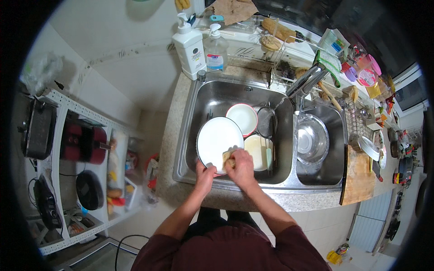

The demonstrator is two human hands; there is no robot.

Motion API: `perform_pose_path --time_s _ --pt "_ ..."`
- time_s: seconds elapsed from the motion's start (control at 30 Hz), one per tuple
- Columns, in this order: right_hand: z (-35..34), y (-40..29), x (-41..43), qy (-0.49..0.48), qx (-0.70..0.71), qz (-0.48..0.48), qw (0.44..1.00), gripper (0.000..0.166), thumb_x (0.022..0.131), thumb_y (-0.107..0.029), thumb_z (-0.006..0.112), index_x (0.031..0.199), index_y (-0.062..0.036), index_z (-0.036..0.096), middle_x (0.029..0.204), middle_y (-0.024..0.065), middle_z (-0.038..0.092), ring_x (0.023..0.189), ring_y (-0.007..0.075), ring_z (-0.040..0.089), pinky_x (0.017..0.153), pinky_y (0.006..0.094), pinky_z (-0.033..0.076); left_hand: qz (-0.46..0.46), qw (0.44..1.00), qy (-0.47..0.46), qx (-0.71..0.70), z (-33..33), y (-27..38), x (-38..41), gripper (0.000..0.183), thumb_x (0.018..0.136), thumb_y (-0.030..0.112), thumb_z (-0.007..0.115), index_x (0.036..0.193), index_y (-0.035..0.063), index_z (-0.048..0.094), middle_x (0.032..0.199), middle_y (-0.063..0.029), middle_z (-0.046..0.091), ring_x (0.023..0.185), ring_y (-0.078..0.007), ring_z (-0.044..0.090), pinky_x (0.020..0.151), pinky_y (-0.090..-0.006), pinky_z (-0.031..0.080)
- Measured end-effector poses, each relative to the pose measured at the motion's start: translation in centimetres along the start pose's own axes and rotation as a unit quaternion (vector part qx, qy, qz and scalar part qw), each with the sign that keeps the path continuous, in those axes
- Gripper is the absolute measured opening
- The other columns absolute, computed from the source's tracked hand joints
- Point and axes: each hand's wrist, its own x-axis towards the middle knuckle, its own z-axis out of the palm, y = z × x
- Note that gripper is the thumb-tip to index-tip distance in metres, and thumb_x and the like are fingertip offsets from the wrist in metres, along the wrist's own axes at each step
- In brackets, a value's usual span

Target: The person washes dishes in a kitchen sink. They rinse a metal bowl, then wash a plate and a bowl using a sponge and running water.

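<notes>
My left hand (205, 173) grips the near rim of a white round plate (217, 139) with a dark edge, held tilted over the large sink basin (281, 159). Pressed against the plate's lower right is a tan sponge or scrubber (227, 158), pinched in my right hand (241, 166). A white bowl with a red rim (242, 118) sits in the basin beyond the plate. To its right lies a dark mesh strainer (266, 122). Partly behind my right hand is a cream-coloured dish (256, 147), with a pale green handle (269, 159) lying across it.
A chrome faucet (307, 81) runs a stream of water into the large basin. The smaller basin holds a metal bowl (310, 139). Two pump bottles, one white (190, 50) and one clear (216, 50), stand at the back left corner. A wooden cutting board (359, 174) lies right of the sink.
</notes>
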Motion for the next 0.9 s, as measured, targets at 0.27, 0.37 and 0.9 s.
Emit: perform_pose_path --time_s 0.27,0.37,0.9 --pt "0.9 -0.8 6.3 0.027 0.128 -0.116 0.985 0.030 0.066 -0.005 0.057 0.094 -0.0011 0.051 0.099 0.0158 0.051 0.090 0.0341 0.047 0.077 0.0396 0.040 -0.120 0.985 -0.102 -0.077 0.6 1.8 0.7 0.055 0.062 -0.007 0.041 0.116 0.0013 0.032 0.105 -0.0167 0.044 0.091 -0.0341 0.052 0.067 -0.0521 0.051" --pt "-0.6 -1.8 3.8 -0.097 0.158 -0.187 0.965 0.028 0.064 0.000 0.057 0.091 -0.0026 0.052 0.100 0.0135 0.051 0.090 0.0331 0.048 0.080 0.0371 0.040 -0.094 0.987 -0.104 -0.081 -0.4 1.8 1.1 0.053 0.062 -0.007 0.041 0.115 -0.0007 0.033 0.105 -0.0184 0.045 0.093 -0.0335 0.052 0.068 -0.0525 0.051" --pt "-1.0 -1.9 -1.2 0.272 0.591 0.283 0.705 0.036 0.084 -0.008 0.049 0.118 0.0012 0.040 0.114 0.0100 0.047 0.102 0.0153 0.046 0.088 0.0265 0.036 -0.109 0.953 -0.025 -0.280 2.4 -1.6 0.3 0.043 0.082 0.004 0.046 0.123 0.0048 0.031 0.118 -0.0138 0.043 0.106 -0.0312 0.046 0.086 -0.0538 0.040"
